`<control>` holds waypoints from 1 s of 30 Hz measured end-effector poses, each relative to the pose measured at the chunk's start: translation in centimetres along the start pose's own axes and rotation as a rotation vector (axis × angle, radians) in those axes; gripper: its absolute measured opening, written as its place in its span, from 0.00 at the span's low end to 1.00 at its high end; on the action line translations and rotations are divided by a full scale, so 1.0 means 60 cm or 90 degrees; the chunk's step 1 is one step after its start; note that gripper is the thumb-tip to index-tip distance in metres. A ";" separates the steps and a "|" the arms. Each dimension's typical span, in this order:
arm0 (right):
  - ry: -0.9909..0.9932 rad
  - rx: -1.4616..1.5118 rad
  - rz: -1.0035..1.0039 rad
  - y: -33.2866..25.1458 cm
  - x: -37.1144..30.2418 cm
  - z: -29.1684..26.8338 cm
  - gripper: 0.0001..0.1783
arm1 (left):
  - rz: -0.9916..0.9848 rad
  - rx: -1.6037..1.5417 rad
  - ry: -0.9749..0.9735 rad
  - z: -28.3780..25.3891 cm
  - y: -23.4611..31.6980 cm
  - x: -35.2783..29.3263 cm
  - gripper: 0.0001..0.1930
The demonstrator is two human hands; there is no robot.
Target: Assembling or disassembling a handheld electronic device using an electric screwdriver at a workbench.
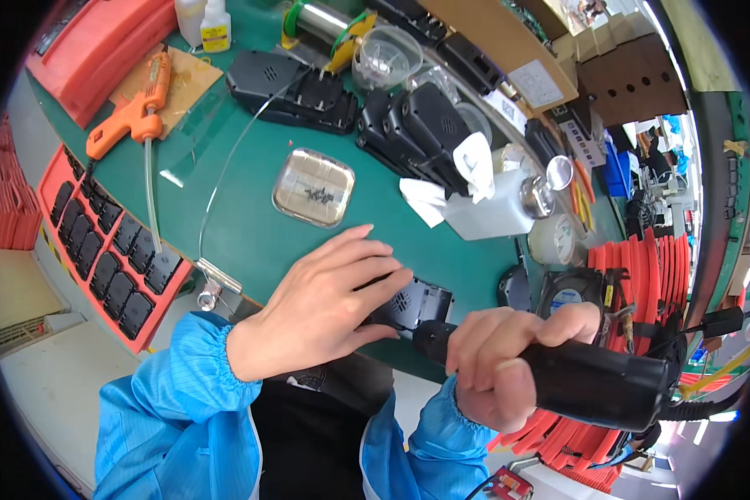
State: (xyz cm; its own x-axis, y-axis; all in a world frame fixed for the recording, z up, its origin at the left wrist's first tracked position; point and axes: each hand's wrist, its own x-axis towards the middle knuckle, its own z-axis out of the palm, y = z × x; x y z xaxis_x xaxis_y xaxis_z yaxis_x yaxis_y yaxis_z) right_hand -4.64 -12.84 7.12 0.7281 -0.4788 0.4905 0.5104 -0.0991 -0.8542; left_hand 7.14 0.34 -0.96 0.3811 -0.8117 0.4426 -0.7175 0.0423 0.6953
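Your right hand point(508, 358) wraps the electric screwdriver point(596, 381), its bit at the grilled black housing point(412, 305) your half-curled left hand point(321, 298) grips, nearer you than the metal dish point(307, 171); fastening looks unfinished, apparent screws point(318, 197) remaining there.

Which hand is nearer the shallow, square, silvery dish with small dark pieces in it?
Left. The left hand is just below the dish in view; the right hand is farther off, lower right, wrapped around a black cylindrical power screwdriver.
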 end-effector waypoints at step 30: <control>0.135 0.028 0.011 0.130 0.146 0.114 0.18 | 0.040 -0.019 0.026 -0.009 -0.006 -0.005 0.31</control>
State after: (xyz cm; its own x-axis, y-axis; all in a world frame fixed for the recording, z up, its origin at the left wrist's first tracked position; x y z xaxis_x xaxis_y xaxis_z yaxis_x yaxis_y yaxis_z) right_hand 8.84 -11.84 5.90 0.6261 -0.6537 0.4251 0.5220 -0.0535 -0.8513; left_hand 7.60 0.87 -1.03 0.3592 -0.7826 0.5084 -0.7232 0.1109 0.6816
